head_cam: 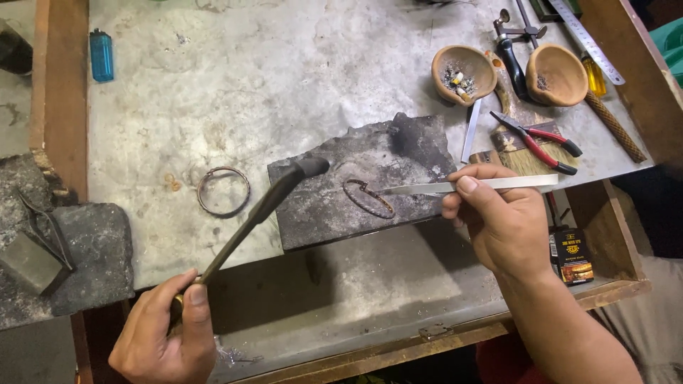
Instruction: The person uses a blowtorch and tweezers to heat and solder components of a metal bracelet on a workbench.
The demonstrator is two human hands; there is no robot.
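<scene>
Metal tweezers (469,186) gripped in right-hand fingers (466,186), one torch (256,213) in left-hand fingers (196,295); two bangles, two clay bowls.

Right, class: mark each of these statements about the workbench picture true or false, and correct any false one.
1. The right hand holds long metal tweezers whose tip reaches the oval wire ring on the dark charred block. True.
2. The left hand holds a paintbrush. False: it grips a long dark torch-like tool; the brush lies untouched at the right.
3. The round metal bangle lies on the grey bench top, beside the block. True.
4. The blue lighter sits inside a clay bowl. False: it lies at the bench's far left.
</scene>
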